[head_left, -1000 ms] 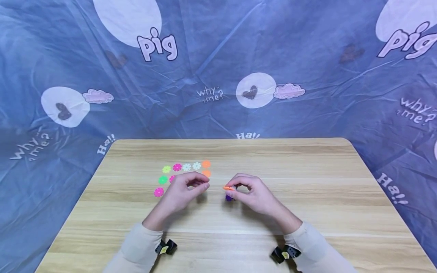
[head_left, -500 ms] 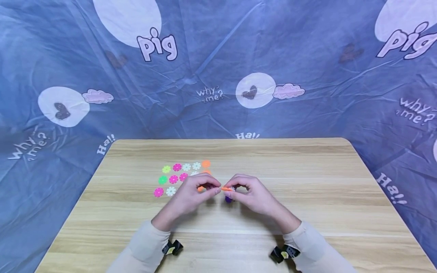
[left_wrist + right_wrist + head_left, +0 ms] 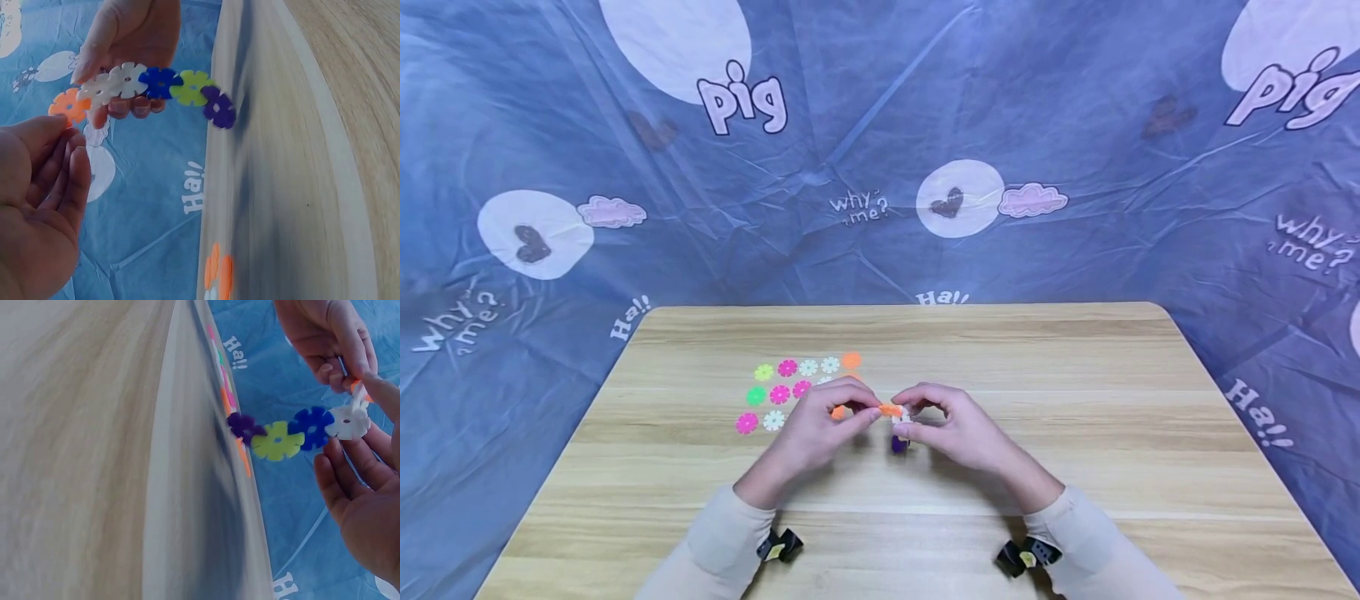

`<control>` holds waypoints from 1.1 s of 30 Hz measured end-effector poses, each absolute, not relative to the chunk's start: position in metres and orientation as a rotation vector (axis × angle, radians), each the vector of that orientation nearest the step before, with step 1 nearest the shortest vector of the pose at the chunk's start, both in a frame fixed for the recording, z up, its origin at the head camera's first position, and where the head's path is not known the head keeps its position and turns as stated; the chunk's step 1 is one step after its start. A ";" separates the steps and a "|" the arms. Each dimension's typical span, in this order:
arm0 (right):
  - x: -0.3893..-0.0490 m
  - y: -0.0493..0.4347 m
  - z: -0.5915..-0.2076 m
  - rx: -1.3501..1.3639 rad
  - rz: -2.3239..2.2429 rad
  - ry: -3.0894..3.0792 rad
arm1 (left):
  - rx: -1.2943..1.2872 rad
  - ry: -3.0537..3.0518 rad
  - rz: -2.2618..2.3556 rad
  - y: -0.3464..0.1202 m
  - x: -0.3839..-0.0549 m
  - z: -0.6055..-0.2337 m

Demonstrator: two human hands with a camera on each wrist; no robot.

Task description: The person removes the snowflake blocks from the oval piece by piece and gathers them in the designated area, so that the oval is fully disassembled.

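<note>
Between the hands, above the table, hangs a chain of interlocking snowflake discs. From one end it runs orange disc (image 3: 66,106), two white discs (image 3: 127,80), blue disc (image 3: 160,83), yellow-green disc (image 3: 192,88) and purple disc (image 3: 219,108). My left hand (image 3: 823,421) pinches the orange disc's edge between thumb and fingertips. With thumb and fingers my right hand (image 3: 955,425) grips the white discs. In the right wrist view, the orange disc (image 3: 361,390) is partly hidden behind fingers and a white disc. The purple end hangs free, pointing downward.
Loose snowflake discs lie in rows on the wooden table (image 3: 1075,400), left of centre, including a green disc (image 3: 756,396) and a pink disc (image 3: 747,423). The left hand hides some of them. A blue printed cloth (image 3: 865,125) hangs behind the table.
My left hand has moved right to meet the right hand and taken hold of the orange disc. More of the white discs now shows between the hands. The right hand has barely moved.
</note>
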State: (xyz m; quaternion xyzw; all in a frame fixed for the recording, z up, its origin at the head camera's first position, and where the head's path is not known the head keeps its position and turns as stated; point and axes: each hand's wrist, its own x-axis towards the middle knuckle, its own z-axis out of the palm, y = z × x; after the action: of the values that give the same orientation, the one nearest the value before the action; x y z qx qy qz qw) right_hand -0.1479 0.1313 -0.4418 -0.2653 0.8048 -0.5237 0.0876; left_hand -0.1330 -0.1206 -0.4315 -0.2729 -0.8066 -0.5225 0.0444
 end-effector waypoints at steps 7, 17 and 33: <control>-0.149 0.133 -0.444 -0.822 -1.550 2.418 | -0.775 -2.381 -1.616 -0.125 -0.133 -0.434; -0.147 0.132 -0.442 -0.833 -1.626 2.393 | -0.777 -2.366 -1.765 -0.127 -0.131 -0.433; -0.148 0.131 -0.439 -0.891 -1.593 2.399 | -0.804 -2.375 -1.685 -0.123 -0.130 -0.435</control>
State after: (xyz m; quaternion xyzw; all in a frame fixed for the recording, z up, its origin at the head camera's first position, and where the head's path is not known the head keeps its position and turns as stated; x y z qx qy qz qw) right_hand -0.1485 0.1305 -0.4394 -0.2951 0.7943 -0.5273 0.0635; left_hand -0.1304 -0.1226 -0.4353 -0.2658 -0.7847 -0.5567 0.0604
